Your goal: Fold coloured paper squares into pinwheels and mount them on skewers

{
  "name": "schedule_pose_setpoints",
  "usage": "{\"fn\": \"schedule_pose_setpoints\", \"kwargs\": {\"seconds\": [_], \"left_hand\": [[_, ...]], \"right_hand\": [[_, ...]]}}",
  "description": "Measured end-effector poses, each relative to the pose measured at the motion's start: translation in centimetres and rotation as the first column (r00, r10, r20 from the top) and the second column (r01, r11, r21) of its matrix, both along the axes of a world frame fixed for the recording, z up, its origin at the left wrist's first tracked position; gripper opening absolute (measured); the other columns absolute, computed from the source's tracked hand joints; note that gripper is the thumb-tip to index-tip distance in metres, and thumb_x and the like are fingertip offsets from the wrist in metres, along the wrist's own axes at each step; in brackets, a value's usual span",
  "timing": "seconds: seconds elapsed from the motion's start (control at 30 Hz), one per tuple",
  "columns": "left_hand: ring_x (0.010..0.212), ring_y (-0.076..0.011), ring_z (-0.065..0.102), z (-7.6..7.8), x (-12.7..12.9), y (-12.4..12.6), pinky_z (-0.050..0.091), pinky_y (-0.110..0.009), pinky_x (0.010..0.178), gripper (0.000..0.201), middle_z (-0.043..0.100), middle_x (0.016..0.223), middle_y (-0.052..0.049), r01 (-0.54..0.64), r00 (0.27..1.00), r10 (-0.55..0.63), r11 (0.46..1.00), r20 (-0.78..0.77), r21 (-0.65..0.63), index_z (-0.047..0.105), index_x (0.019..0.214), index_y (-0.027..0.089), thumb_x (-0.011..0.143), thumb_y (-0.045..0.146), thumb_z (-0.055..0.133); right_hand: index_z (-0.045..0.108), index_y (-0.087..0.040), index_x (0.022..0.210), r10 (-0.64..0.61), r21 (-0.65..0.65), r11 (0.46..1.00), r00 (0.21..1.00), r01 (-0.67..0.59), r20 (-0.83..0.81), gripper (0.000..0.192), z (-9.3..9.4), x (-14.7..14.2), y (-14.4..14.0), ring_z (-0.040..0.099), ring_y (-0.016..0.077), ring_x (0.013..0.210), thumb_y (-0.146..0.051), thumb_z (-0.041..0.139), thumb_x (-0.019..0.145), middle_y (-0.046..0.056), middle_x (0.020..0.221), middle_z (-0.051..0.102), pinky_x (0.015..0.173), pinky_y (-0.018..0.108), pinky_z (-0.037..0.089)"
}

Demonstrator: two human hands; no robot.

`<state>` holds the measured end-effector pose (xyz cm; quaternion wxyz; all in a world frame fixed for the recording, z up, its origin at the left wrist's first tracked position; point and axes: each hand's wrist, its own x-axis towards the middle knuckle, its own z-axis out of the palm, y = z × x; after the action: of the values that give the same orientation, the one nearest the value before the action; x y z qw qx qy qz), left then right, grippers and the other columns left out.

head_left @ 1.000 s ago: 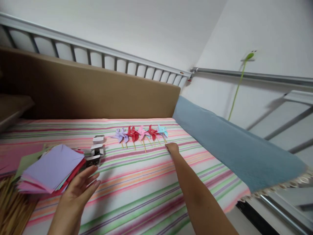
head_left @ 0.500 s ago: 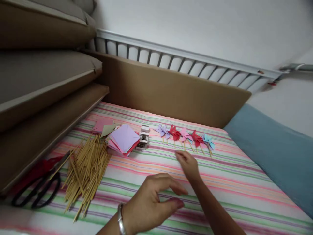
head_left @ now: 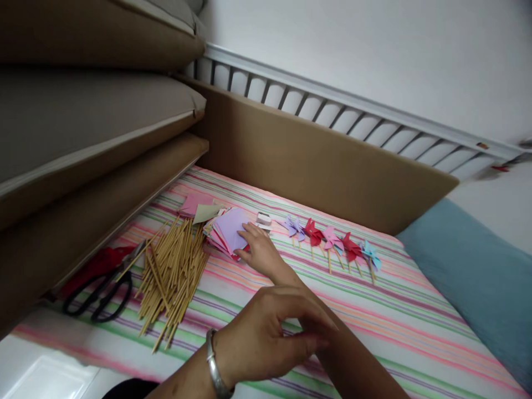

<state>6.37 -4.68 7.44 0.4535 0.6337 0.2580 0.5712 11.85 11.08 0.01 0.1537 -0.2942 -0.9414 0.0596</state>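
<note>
My right hand point(head_left: 261, 252) reaches forward across the striped sheet point(head_left: 415, 321), fingers spread and resting on the near edge of a stack of coloured paper squares point(head_left: 226, 228), lilac on top. Nearer to me, my left hand point(head_left: 270, 332), with a metal bracelet on its wrist, hovers over my right forearm with fingers loosely curled and nothing in them. A row of several paper pinwheels on sticks point(head_left: 332, 243) lies to the right of the stack. A small white box point(head_left: 263, 219) sits just behind my right hand.
A pile of bamboo sticks point(head_left: 174, 274) lies left of the paper, with black-handled scissors point(head_left: 100, 285) beside it. Brown cushions point(head_left: 83, 127) are stacked on the left, a brown board point(head_left: 324, 160) stands behind, and a blue blanket point(head_left: 469, 277) lies on the right. A white tray point(head_left: 45, 379) is at bottom left.
My view has swung left. My right hand left the pinwheel row and moved left onto the paper stack. My left hand drew back from the stack toward me.
</note>
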Motion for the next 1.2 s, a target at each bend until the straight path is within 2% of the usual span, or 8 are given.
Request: {"fn": "schedule_pose_setpoints", "kwargs": {"seconds": [0.2,0.37,0.63,0.77,0.87,0.93,1.07,1.2], "left_hand": [[0.089,-0.0171,0.065,-0.2,-0.4,-0.1,0.049,-0.029,0.084,0.016,0.072,0.092,-0.010,-0.017,1.000,0.017,1.000,-0.011,-0.021,0.069,0.091,0.012,0.077,0.013,0.061],[0.089,-0.0170,0.065,-0.2,-0.4,-0.1,0.048,-0.029,0.084,0.015,0.072,0.092,-0.007,-0.038,0.998,0.035,0.998,-0.048,-0.057,0.070,0.090,0.017,0.077,0.015,0.061],[0.087,-0.0175,0.066,-0.6,-0.4,0.1,0.049,-0.030,0.083,0.015,0.073,0.091,-0.008,-0.026,1.000,0.025,0.991,-0.011,-0.130,0.071,0.088,0.015,0.075,0.014,0.063],[0.087,-0.0188,0.066,-0.6,-0.6,0.5,0.049,-0.031,0.082,0.014,0.073,0.089,-0.008,-0.035,0.999,0.043,0.976,0.033,-0.217,0.071,0.085,0.015,0.075,0.013,0.062],[0.079,-0.0181,0.066,-1.2,-0.9,1.4,0.050,-0.029,0.076,0.010,0.073,0.082,-0.007,-0.123,0.985,0.157,0.925,0.068,-0.360,0.071,0.080,0.015,0.074,0.016,0.063],[0.072,-0.0166,0.065,-2.0,-1.4,2.3,0.050,-0.028,0.071,0.009,0.072,0.074,-0.006,-0.170,0.953,0.270,0.852,0.137,-0.495,0.070,0.077,0.014,0.071,0.018,0.065],[0.066,-0.0147,0.064,-3.8,-2.7,3.8,0.050,-0.028,0.070,0.017,0.071,0.075,-0.007,-0.127,0.822,0.467,0.709,0.327,-0.693,0.068,0.080,0.012,0.068,0.023,0.070],[0.075,-0.0174,0.066,-4.4,-3.8,4.3,0.051,-0.029,0.074,0.026,0.070,0.083,-0.011,-0.079,0.742,0.526,0.685,0.416,-0.724,0.067,0.082,0.010,0.071,0.034,0.070]], "right_hand": [[0.056,-0.012,0.121,0.002,0.011,1.000,1.000,-0.003,0.016,0.054,-0.3,-0.2,-0.1,0.041,0.0304,0.127,-0.035,0.067,0.074,0.019,0.133,0.049,0.106,0.048,0.029],[0.058,-0.010,0.118,0.056,0.062,0.997,0.998,-0.055,-0.003,0.048,-0.5,-0.3,0.1,0.047,0.0307,0.121,-0.032,0.066,0.076,0.022,0.128,0.053,0.102,0.049,0.034],[0.068,-0.018,0.097,0.072,0.042,0.997,0.990,-0.067,-0.118,0.019,-0.4,-0.2,0.1,0.058,0.0239,0.110,-0.025,0.055,0.085,0.013,0.114,0.065,0.097,0.041,0.041],[0.069,-0.019,0.089,0.009,0.002,1.000,0.967,-0.009,-0.253,0.017,-0.5,-0.3,-0.1,0.064,0.0195,0.095,-0.018,0.052,0.085,0.008,0.098,0.071,0.088,0.034,0.047],[0.068,-0.019,0.085,-0.080,-0.043,0.997,0.923,0.069,-0.375,0.016,-0.3,-0.2,-0.1,0.066,0.0168,0.079,-0.017,0.053,0.083,0.005,0.085,0.072,0.074,0.028,0.051],[0.068,-0.019,0.082,-0.139,-0.064,0.990,0.879,0.124,-0.455,0.015,0.1,0.1,0.0,0.066,0.0158,0.073,-0.018,0.052,0.082,0.003,0.079,0.071,0.068,0.026,0.051],[0.066,-0.020,0.080,-0.194,-0.069,0.979,0.789,0.190,-0.583,0.016,1.2,0.9,-0.4,0.064,0.0162,0.076,-0.022,0.050,0.084,0.003,0.079,0.069,0.072,0.028,0.050],[0.067,-0.021,0.086,-0.144,0.017,0.979,0.738,0.205,-0.659,0.016,2.3,2.3,-2.1,0.062,0.0183,0.088,-0.021,0.051,0.085,0.005,0.087,0.069,0.082,0.034,0.048]]}}
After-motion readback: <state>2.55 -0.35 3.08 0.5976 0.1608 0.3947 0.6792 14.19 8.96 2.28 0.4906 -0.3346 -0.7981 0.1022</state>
